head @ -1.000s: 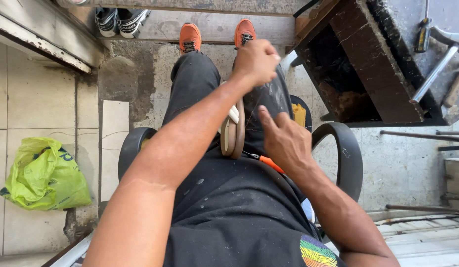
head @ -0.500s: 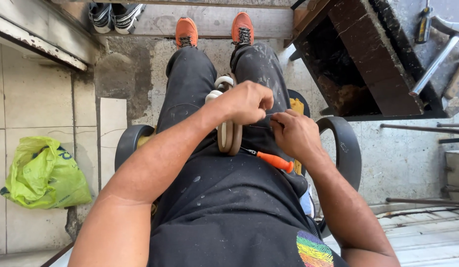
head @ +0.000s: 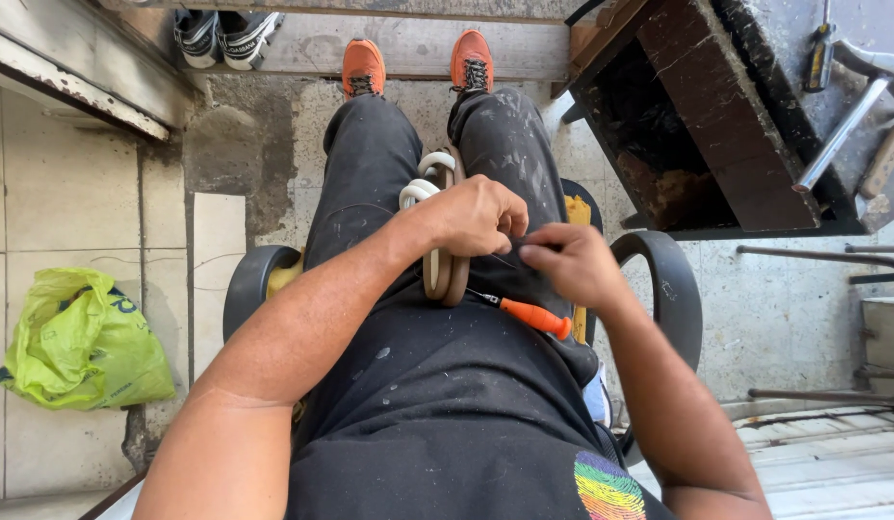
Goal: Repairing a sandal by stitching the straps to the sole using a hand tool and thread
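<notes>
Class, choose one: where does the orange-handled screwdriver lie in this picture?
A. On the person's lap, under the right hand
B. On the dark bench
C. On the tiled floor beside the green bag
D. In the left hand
A: the screwdriver rests on the lap, just below the right hand.

i have one view only, from the camera on my head, so there is no second view to share anything with. it looks steeply down and forward along my own body: shirt at the bottom edge, lap (head: 437, 385) in the middle, shoes (head: 418, 63) at the top edge. it sits close; my forearms fill the lower half and both hands, left (head: 476, 217) and right (head: 572, 265), lie near the centre. the floor (head: 71, 212) falls to the left, a dark frame (head: 716, 116) to the upper right.
</notes>
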